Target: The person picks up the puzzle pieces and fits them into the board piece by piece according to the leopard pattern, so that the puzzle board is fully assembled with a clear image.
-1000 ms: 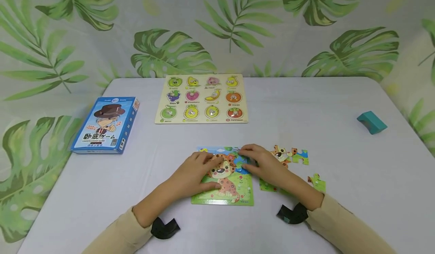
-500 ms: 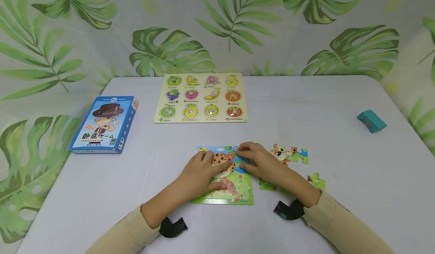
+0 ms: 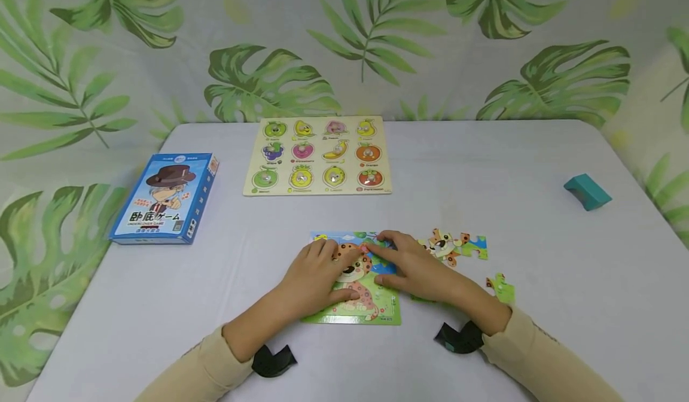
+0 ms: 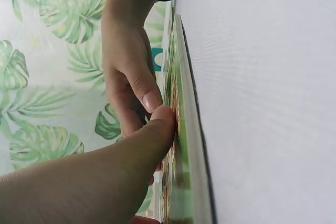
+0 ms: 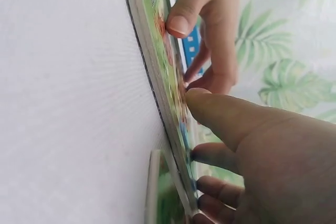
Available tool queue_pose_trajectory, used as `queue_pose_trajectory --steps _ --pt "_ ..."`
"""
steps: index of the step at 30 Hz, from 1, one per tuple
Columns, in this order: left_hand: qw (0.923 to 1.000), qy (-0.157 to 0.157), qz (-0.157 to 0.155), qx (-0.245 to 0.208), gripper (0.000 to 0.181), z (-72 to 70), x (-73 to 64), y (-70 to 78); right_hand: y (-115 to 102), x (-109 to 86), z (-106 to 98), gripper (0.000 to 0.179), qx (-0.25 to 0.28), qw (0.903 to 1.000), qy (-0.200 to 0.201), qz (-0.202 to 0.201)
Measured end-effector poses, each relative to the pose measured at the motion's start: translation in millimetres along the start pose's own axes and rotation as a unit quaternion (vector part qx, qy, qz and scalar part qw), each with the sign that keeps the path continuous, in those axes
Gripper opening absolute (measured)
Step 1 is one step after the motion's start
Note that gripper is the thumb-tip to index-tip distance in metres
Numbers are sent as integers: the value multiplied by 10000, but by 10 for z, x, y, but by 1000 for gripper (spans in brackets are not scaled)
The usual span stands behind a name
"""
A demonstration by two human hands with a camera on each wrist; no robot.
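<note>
A jigsaw puzzle (image 3: 384, 307) showing a spotted leopard cub on grass lies in front of me in the head view. Over its left half rests my left hand (image 3: 309, 275), fingers spread across the cub's face and thumb on its body. From the right, my right hand (image 3: 425, 271) reaches over the upper right part, index fingertip by the cub's ear and thumb on the green area. Both hands touch the puzzle's surface with nothing gripped. The right wrist view shows the puzzle's thick edge (image 5: 152, 66) side-on, with fingertips of both hands along its top.
Loose puzzle pieces lie right of the puzzle: a cub-face piece (image 3: 442, 246), a blue-green one (image 3: 476, 246) and a spotted green one (image 3: 502, 287). Behind stands a fruit peg board (image 3: 317, 194). A blue card-game box (image 3: 161, 198) is left, a teal arch block (image 3: 588, 192) right.
My left hand has shifted a little to the right over the puzzle. My right index finger has slid left toward the cub's ear, and the right thumb has come lower.
</note>
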State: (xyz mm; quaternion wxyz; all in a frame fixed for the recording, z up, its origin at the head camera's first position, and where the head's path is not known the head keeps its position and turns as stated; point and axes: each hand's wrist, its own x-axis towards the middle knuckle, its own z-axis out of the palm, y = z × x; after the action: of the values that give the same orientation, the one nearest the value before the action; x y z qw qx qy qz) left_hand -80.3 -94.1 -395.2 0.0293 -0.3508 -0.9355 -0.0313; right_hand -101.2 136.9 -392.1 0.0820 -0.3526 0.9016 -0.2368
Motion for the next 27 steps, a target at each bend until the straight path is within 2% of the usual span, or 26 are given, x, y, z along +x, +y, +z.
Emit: queue_pose_trajectory --steps 6,9,11,14,17,21,27 --pt "9971 84 -116 -750 74 37 -51 -127 -27 -32 -108 57 947 9948 249 277" --pt "9927 149 -265 -1166 73 53 -125 -234 -28 -71 -225 57 1204 9904 622 285" --pt "9891 178 -437 -1393 74 51 -188 -301 -2 -114 -297 57 1272 9868 988 146" --pt "9847 235 -660 -1597 75 45 -294 -397 58 -191 -373 58 1139 9813 1549 -50" --pt "9815 312 -778 -1720 77 42 -384 -468 125 -279 -410 59 992 9763 1922 -67" --pt "9787 356 -756 -1876 78 41 -447 -518 215 -376 -396 59 936 9732 2099 65" --pt "9785 277 -659 -1936 76 61 -455 -537 369 -438 -314 57 875 9739 2089 174"
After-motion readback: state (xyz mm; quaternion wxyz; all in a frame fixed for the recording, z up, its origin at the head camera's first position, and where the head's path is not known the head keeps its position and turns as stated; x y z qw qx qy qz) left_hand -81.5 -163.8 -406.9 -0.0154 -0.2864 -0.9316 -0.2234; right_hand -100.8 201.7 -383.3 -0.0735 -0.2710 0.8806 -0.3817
